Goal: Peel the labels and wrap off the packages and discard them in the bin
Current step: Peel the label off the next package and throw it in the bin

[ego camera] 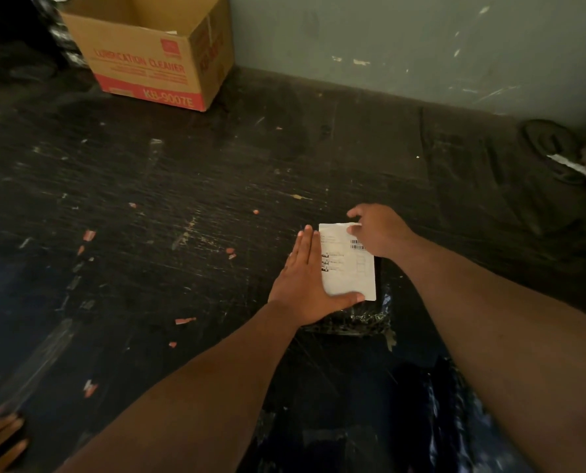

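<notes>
A dark, scuffed work surface [148, 206] fills most of the frame, with an open cardboard box [155, 52] at the upper left, likely the bin. Right of centre lies a package [356, 317] in black wrap, its top covered by a white label [347, 268] whose long axis runs from the lower frame toward the upper. The left hand [305, 285] lies flat along the label's left edge, fingers straight and together, thumb across its lower edge, pressing the package down. The right hand [378, 230] sits at the label's upper right corner, fingers curled and apparently pinching that corner. It is the nearer hand for peeling, and the label stretches away from those fingers toward the lower left.
</notes>
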{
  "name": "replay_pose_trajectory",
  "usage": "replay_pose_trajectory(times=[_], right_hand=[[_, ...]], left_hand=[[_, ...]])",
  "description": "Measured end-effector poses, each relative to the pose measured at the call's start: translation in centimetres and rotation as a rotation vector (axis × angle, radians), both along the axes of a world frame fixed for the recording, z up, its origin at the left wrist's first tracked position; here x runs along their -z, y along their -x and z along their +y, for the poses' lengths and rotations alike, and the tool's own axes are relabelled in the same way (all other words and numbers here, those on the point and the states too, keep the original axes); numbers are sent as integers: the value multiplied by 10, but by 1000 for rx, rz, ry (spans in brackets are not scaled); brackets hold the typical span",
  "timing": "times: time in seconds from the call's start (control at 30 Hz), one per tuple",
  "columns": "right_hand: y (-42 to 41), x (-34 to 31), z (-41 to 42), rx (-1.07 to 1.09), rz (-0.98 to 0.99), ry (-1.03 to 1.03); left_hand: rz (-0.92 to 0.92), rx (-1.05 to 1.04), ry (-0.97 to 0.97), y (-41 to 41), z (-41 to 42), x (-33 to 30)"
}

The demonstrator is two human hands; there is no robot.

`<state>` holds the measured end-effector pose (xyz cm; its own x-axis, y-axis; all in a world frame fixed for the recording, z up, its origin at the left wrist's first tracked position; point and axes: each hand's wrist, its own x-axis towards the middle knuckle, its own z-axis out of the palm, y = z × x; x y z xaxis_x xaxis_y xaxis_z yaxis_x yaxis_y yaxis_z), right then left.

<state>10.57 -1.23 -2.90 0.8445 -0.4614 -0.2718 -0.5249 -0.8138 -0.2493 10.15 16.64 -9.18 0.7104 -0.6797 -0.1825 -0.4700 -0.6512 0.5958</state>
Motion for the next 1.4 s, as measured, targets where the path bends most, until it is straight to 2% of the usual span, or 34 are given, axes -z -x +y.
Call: replay_pose_trajectory(times=[0.07,0.17,0.3,0.5,0.63,0.8,0.93,1.17,1.27,1.4], right_hand=[[-4,-2,4,4,71,44],[-3,-3,7,22,72,64],[7,-5,4,-1,-89,-67],[30,-18,-4,-138,-200,-217],[39,-13,-5,-136,-322,-129],[39,-11,5,-117,-179,97],[37,-17,11,-88,-145,122],[44,-29,18,-210,-94,242],[50,-37,19,-281,-141,288],[58,-58,12,-320,-246,241]], left_hand=[[6,-7,9,0,0,0],[15,-11,3,1,0,-1],[45,-18,9,0,-1,0],[59,-16,23,-1,-1,1],[57,-12,16,-1,1,0],[88,8,18,-2,2,-5],[104,48,14,-5,7,-3],[111,45,2,-6,7,1],[129,41,24,-7,7,2],[134,-1,2,-9,5,3]])
